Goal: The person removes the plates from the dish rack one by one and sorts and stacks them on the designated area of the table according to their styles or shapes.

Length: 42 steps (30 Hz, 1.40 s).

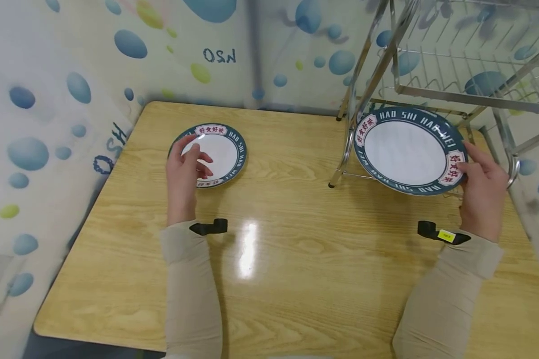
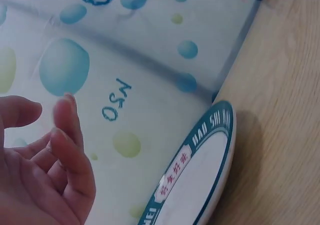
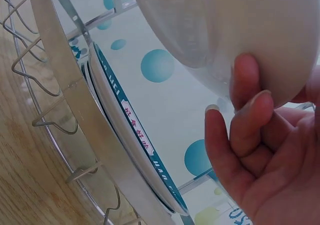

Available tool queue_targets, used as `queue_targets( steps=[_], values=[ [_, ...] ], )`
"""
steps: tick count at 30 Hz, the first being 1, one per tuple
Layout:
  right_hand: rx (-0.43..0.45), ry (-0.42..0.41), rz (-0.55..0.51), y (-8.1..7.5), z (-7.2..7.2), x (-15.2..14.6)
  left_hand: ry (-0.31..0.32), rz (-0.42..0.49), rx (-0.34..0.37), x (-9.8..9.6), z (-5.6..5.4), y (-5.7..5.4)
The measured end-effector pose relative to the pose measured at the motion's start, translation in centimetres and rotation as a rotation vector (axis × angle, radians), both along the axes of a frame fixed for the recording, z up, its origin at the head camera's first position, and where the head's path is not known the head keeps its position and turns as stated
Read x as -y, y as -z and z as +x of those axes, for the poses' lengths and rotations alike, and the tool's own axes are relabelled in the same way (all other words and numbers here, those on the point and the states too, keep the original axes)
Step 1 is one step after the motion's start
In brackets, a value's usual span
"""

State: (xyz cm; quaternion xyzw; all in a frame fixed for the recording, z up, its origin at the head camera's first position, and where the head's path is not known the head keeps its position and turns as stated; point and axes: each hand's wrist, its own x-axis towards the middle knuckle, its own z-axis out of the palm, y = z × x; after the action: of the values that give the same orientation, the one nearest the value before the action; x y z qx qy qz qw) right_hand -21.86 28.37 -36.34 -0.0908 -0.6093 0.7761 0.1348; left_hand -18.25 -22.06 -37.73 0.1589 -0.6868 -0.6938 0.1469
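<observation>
Support for the raised plate (image 1: 404, 152) comes from the right-hand grip (image 1: 482, 192), pinching its rim, presumably to steady it at the rack (image 1: 458, 97), which holds at least one stored plate (image 3: 131, 120), perhaps more. The left-hand grip (image 1: 186, 164), loose and holding nothing, hangs near another plate (image 1: 224, 154) on the worktop (image 1: 296, 239).

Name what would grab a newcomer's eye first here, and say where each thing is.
First, probably, the teal-rimmed plate that the right hand grips by its edge, tilted up beside the metal rack on the right. Then the matching plate lying on the wooden table toward the left, with the left hand over it. Behind everything, blue and green bubbles dot the pale wall.
</observation>
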Motion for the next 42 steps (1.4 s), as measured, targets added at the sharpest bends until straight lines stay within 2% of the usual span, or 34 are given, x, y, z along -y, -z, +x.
queue_targets(
  steps=[6,16,19,26,29,30,37,42],
  values=[
    [0.049,-0.034,0.071,-0.1,0.3,-0.5,0.116,0.000,0.008,-1.9,-0.5,-0.6],
    [0.092,-0.106,0.185,0.0,0.4,-1.3,0.223,-0.075,0.054,-4.1,-1.0,-0.8],
    [0.118,-0.133,0.198,0.0,0.6,-1.6,0.275,-0.071,0.051,-4.6,-0.8,-1.3],
    [0.175,-0.211,0.212,-0.2,0.8,-2.1,0.392,-0.038,0.058,-5.6,0.4,-3.2],
    [0.180,-0.255,0.203,-0.3,0.8,-2.1,0.439,-0.032,0.072,-6.0,0.5,-3.5],
    [0.177,-0.271,0.197,-0.3,0.8,-2.1,0.453,-0.035,0.077,-6.1,0.5,-3.4],
    [0.173,-0.334,0.199,-0.1,0.8,-2.1,0.509,-0.090,0.097,-5.7,-0.8,-0.7],
    [0.198,-0.358,0.187,0.0,0.9,-2.2,0.540,-0.111,0.103,-5.9,-0.8,-0.5]
  ],
)
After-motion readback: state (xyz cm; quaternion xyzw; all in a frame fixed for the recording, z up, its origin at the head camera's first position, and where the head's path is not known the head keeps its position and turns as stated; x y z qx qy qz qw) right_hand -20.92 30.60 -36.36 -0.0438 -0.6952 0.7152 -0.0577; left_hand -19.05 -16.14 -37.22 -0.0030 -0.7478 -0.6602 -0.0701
